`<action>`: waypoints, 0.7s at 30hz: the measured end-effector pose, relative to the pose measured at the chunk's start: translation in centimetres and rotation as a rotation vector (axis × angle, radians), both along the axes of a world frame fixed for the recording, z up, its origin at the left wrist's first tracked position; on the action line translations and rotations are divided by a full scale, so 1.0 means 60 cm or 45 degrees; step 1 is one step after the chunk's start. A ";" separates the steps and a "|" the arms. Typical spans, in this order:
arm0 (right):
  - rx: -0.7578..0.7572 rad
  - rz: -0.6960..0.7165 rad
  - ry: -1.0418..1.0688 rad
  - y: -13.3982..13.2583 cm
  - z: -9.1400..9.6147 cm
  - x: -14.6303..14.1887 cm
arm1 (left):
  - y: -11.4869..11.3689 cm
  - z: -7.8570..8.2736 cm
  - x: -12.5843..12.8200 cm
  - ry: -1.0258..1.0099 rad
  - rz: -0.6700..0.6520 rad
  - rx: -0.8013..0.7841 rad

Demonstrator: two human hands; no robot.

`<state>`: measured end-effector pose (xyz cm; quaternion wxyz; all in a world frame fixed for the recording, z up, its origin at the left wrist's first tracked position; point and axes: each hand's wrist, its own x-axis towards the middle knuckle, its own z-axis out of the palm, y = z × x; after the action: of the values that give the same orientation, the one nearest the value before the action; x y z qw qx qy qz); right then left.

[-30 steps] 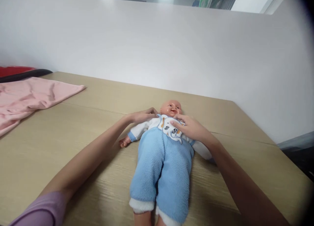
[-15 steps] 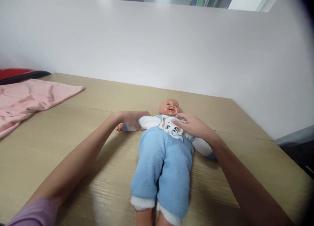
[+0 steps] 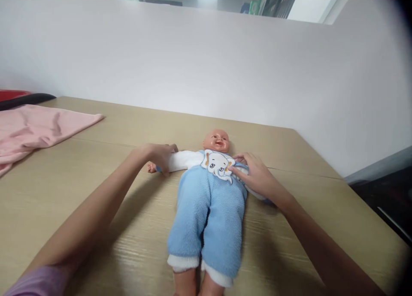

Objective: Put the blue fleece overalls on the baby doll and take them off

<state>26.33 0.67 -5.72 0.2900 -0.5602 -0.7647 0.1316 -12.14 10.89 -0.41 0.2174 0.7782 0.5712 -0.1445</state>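
Observation:
A baby doll (image 3: 209,206) lies on its back on the wooden table (image 3: 96,193), its head toward the wall. It wears blue fleece overalls with a white elephant patch on the chest and white sleeves. My left hand (image 3: 158,156) is closed around the doll's outstretched arm near its wrist; the small plastic hand pokes out beside my fingers. My right hand (image 3: 257,178) rests on the doll's other shoulder and sleeve, fingers curled onto the fabric beside the elephant patch.
A pink cloth (image 3: 32,131) lies crumpled at the table's far left, with a red and black object (image 3: 16,98) behind it. A white partition wall (image 3: 206,73) runs along the back edge. The table's right edge drops to a dark floor.
My left hand slid from the doll's shoulder out along its arm to the wrist, stretching the arm sideways. My right hand moved from the chest patch onto the doll's other shoulder.

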 end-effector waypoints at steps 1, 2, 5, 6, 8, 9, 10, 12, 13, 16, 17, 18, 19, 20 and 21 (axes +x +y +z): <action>0.076 -0.007 -0.010 -0.014 -0.008 0.014 | -0.005 0.009 -0.001 -0.018 -0.036 0.061; 0.129 -0.021 -0.025 -0.030 -0.017 0.030 | -0.011 0.018 0.000 -0.063 -0.082 0.121; 0.139 -0.059 -0.064 -0.077 -0.052 0.093 | -0.041 0.039 0.034 -0.372 -0.265 0.335; 0.122 -0.068 -0.066 -0.091 -0.066 0.114 | -0.054 0.042 0.058 -0.506 -0.333 0.420; 0.060 -0.102 -0.023 -0.112 -0.091 0.151 | -0.079 0.038 0.119 -0.726 -0.488 0.583; 0.028 -0.122 0.013 -0.120 -0.101 0.165 | -0.090 0.031 0.154 -0.784 -0.556 0.631; -0.011 -0.135 0.058 -0.126 -0.109 0.175 | -0.098 0.021 0.189 -0.805 -0.613 0.678; -0.094 -0.155 0.162 -0.133 -0.115 0.185 | -0.105 -0.002 0.253 -0.720 -0.675 0.785; -0.125 -0.174 0.220 -0.134 -0.116 0.185 | -0.105 -0.014 0.278 -0.648 -0.664 0.800; -0.118 -0.276 0.517 -0.128 -0.109 0.173 | -0.097 -0.041 0.321 -0.564 -0.608 0.790; -0.085 -0.299 0.658 -0.122 -0.105 0.167 | -0.093 -0.046 0.326 -0.595 -0.611 0.782; -0.055 -0.305 0.810 -0.115 -0.101 0.160 | -0.091 -0.049 0.328 -0.648 -0.634 0.773; -0.033 -0.299 0.957 -0.105 -0.096 0.153 | -0.090 -0.051 0.327 -0.710 -0.668 0.761; -0.021 -0.290 1.083 -0.095 -0.090 0.146 | -0.090 -0.052 0.325 -0.771 -0.703 0.751; -0.015 -0.283 1.181 -0.083 -0.083 0.137 | -0.092 -0.053 0.323 -0.822 -0.729 0.746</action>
<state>34.57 -4.29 -10.72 0.6098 -0.5225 -0.4892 0.3404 7.25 5.37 -3.57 0.1074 0.9363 0.2560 0.2150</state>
